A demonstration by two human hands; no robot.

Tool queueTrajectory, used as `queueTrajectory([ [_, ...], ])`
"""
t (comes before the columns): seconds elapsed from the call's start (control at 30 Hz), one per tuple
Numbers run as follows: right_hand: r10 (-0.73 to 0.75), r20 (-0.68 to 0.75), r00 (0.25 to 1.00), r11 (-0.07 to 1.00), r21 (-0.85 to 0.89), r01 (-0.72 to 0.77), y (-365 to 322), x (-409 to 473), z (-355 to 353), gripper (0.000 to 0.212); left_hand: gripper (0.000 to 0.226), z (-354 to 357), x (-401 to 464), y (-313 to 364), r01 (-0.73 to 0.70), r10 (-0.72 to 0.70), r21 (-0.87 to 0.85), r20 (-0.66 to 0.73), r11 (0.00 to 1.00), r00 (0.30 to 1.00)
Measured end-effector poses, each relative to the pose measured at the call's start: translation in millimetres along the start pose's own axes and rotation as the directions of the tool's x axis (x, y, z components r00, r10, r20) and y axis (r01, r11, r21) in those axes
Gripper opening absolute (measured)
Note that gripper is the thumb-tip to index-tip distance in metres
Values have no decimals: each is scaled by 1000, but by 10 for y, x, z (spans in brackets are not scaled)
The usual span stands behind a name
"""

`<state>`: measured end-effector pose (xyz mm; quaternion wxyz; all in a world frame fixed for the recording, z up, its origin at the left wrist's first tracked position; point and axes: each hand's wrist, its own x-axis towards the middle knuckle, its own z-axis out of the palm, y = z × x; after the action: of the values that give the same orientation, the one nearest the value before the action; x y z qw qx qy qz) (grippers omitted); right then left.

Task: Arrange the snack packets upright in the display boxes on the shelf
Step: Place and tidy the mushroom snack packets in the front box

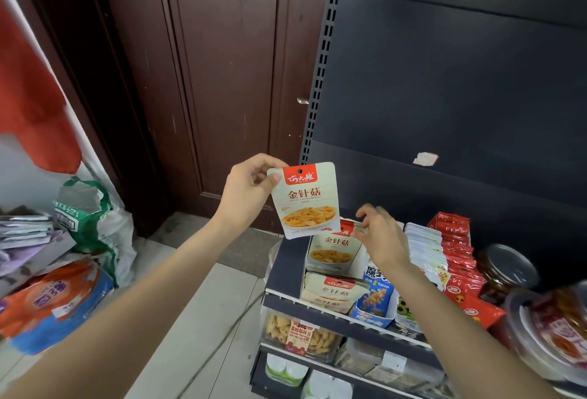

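— Where's the packet?

— My left hand [246,195] pinches the mushroom packet [306,200] upright by its top corner, above the display box [333,252].

— And your right?

— My right hand [379,233] pinches a packet top inside. Next, I'd judge, slot mine alongside, upright.

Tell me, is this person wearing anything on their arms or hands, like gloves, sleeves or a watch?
Nothing shows. The left hand and right hand are both bare, with no gloves, and no rings can be made out on the fingers. Both forearms are uncovered as far as the picture reaches, with no sleeve, watch or bracelet at either wrist.
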<state>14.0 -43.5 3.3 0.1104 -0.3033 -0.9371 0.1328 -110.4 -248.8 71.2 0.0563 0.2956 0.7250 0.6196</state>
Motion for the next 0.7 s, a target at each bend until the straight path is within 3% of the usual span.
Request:
queueTrajectory([
  [0.1, 16, -66, 998, 984, 177, -4, -104, -93, -118, 23, 22, -4, -1, 45, -9, 9, -11, 4, 1000, 1000],
  [0.17, 146, 9, 989, 902, 410, -136, -219, -184, -258, 28, 22, -28, -6, 78, -11, 10, -62, -8, 998, 1000],
  [0.23, 277, 370, 887, 630, 627, -458, -334, -259, -404, 42, 21, -46, -16, 94, 7, -7, -144, -1, 989, 1000],
  [0.3, 184, 609, 772, 257, 728, -636, -384, -317, -485, 38, 21, -53, -41, 99, 25, -13, -236, 54, 971, 998],
  [0.37, 98, 590, 802, -52, 808, -587, -363, -334, -507, 26, 22, -56, -73, 95, 30, -2, -296, 96, 955, 995],
  [0.4, 92, 551, 830, -117, 833, -540, -346, -340, -519, 24, 22, -62, -81, 84, 27, 0, -286, 96, 958, 995],
  [0.5, 99, 442, 892, -71, 897, -437, -343, -386, -558, 34, 22, -90, -92, 64, 94, -77, -185, 100, 978, 992],
  [0.6, 101, 295, 950, 47, 953, -301, -329, -455, -597, 49, 22, -117, -130, 81, 322, -264, -229, 248, 919, 932],
  [0.7, 75, 130, 989, 258, 955, -145, -365, -569, -612, 68, 34, -163, -178, 52, 237, -179, -164, 307, 957, 935],
])
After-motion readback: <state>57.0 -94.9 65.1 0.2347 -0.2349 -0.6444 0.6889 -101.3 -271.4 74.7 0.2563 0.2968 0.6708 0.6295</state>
